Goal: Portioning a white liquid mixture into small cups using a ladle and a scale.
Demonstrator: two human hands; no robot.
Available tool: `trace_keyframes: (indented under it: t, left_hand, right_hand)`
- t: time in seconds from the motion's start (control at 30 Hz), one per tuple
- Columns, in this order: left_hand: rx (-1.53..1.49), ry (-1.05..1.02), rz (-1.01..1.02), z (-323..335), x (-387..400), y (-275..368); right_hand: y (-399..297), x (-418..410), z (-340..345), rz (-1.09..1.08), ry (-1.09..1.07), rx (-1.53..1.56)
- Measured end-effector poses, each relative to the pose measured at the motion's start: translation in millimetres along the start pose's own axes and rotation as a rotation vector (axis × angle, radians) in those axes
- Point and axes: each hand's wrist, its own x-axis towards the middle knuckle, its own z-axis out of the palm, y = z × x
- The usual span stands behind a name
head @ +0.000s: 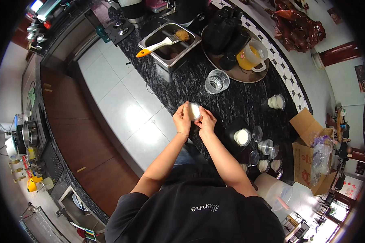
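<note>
Between both hands is a small clear plastic cup (194, 111) with white contents, held over the near edge of a black marble counter (176, 88). My left hand (182, 116) grips its left side, and my right hand (206, 120) has fingers on its right side. Whether a lid sits on this cup, I cannot tell. Rightward on the counter stands another white-filled cup (242, 137) with a clear round lid (257, 133) beside it. Several more small cups and lids are grouped there, among them a clear cup (265, 147). A lone white-filled cup (276, 102) stands farther back.
Ahead are a drinking glass (217, 82), a steel pan (170, 62) with a brush (158, 47) across it, and a round tray (252, 79) carrying a jug of yellow liquid (252, 56) and dark containers. An opened cardboard box (302, 161) and a translucent bucket (267, 186) are at right.
</note>
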Motion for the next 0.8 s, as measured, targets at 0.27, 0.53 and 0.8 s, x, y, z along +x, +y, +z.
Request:
trace_keyframes:
  t: [0.27, 0.53, 0.8]
  left_hand:
    - [0.044, 0.009, 0.018, -1, 0, -5]
    - [0.011, -0.031, -0.004, -2, -3, -8]
    - [-0.05, -0.189, -0.034, 23, -48, 57]
  right_hand:
    - [4, 2, 5, -0.146, 0.032, -0.021]
    - [-7, 0, -5, -0.298, -0.083, -0.215]
    - [-61, -10, -34, -0.426, -0.043, -0.338]
